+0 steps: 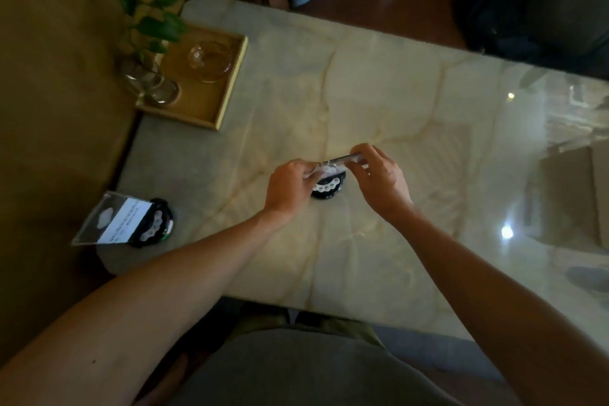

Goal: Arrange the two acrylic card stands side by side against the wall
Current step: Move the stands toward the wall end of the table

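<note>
On glossy veined marble, both hands (pixel 336 181) seemingly pinch a clear acrylic stand (pixel 333 171).

Cream marble table (pixel 379 102) with amber veins — clear card stands (pixel 112 219) on black-and-white bases.

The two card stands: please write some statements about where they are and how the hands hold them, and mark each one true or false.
1. Both hands grip one card stand in the middle of the table. True: the left hand and the right hand pinch its two ends.
2. The second card stand lies inside the wooden tray. False: it stands on the table near the left edge, apart from the tray.
3. A plant in a glass vase stands on the tray. True.
4. The two stands touch each other. False: bare table lies between them.
</note>
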